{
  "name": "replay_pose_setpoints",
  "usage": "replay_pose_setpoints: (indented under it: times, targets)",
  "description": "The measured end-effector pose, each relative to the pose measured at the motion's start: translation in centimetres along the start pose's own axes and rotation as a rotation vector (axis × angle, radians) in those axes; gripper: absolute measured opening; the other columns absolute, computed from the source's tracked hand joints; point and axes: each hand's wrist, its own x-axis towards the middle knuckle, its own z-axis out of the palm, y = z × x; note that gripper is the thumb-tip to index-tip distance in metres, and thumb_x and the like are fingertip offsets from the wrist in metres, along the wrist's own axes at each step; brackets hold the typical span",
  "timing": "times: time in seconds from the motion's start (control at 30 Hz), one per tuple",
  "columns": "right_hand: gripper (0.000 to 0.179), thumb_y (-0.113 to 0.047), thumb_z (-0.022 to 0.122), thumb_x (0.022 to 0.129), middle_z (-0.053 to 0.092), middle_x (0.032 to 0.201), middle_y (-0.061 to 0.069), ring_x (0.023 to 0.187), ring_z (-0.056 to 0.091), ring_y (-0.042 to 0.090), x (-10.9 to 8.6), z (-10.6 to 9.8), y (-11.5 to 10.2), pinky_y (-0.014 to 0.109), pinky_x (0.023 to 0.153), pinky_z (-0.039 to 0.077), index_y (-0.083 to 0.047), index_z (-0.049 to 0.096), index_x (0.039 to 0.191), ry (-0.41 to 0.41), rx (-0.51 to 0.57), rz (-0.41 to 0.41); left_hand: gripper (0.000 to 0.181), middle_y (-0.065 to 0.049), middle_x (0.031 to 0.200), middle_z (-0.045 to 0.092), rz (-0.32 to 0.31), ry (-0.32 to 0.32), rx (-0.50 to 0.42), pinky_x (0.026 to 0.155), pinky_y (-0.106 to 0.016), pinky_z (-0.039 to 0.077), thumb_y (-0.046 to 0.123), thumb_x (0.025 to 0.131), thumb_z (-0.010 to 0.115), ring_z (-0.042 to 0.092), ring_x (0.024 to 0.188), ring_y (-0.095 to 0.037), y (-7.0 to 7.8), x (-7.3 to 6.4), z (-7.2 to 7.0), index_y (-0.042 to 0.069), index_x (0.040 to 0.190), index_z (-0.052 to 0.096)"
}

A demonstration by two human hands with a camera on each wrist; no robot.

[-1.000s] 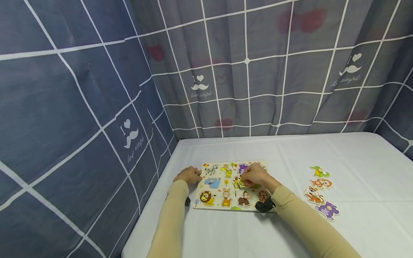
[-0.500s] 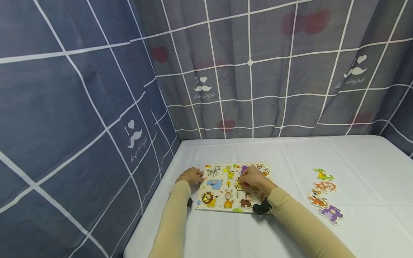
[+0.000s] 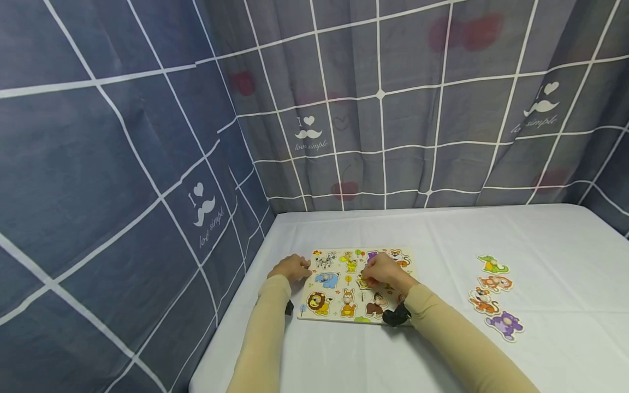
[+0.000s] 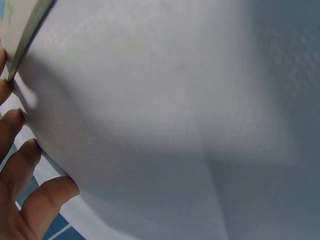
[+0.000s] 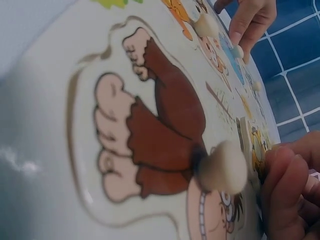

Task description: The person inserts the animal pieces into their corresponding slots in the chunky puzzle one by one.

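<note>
A wooden animal puzzle board [image 3: 307, 289] with knobbed pieces lies on the white table. My right hand [image 3: 384, 269] is over its middle row, thumb and fingers pinching a yellow, black-marked animal puzzle piece [image 3: 362, 283]. In the right wrist view this piece [image 5: 256, 146] stands slightly raised at its near edge, its knob hidden behind the fingers. Close by is the brown monkey piece [image 5: 172, 125] with its round wooden knob [image 5: 227, 167]. My left hand [image 3: 291, 268] rests at the board's left edge, fingers loosely spread, fingertips against the edge and the cloth.
Right of the board, several loose pieces form a column: a green crocodile [image 3: 493, 265], an orange monkey [image 3: 496, 283], a tiger [image 3: 484, 301] and a purple animal [image 3: 505, 325]. Dark checked curtains [image 3: 354, 125] stand behind and left of the table [image 3: 442, 234].
My right hand keeps hold of the yellow puzzle piece and has shifted slightly left over the board. The left hand stays at the board's edge. The head view has moved a little.
</note>
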Motion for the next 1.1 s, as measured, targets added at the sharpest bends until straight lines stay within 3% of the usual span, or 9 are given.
replay_pose_setpoints:
  times: [0.53, 0.77, 1.1]
  targets:
    - [0.024, -0.002, 0.068, 0.087, 0.065, 0.054, 0.004, 0.05, 0.061, 0.014, 0.15, 0.02, 0.05, 0.027, 0.051, 0.054, 0.001, 0.069, 0.062, -0.013, -0.015, 0.004, 0.05, -0.006, 0.152, 0.051, 0.022, -0.006, 0.018, 0.115, -0.048, 0.041, 0.033, 0.091, 0.072, 0.046, 0.141, -0.03, 0.06, -0.13, -0.08, 0.017, 0.138, 0.062]
    - [0.03, -0.001, 0.067, 0.085, 0.065, 0.053, 0.005, 0.048, 0.059, 0.014, 0.19, -0.02, 0.16, 0.026, 0.05, 0.052, -0.003, 0.062, 0.056, -0.012, -0.007, 0.014, 0.052, -0.006, 0.152, 0.051, 0.012, -0.015, -0.002, 0.111, -0.048, 0.044, 0.032, 0.09, 0.073, 0.049, 0.138, -0.029, -0.08, 0.29, 0.08, 0.016, 0.138, 0.062]
    - [0.03, 0.0, 0.065, 0.085, 0.065, 0.054, 0.006, 0.048, 0.06, 0.014, 0.14, 0.01, -0.14, 0.026, 0.05, 0.053, -0.002, 0.063, 0.055, -0.004, -0.035, 0.011, 0.053, -0.004, 0.151, 0.052, -0.005, -0.014, 0.004, 0.114, -0.049, 0.041, 0.033, 0.089, 0.075, 0.048, 0.14, -0.029, -0.22, 0.67, 0.14, 0.018, 0.138, 0.062]
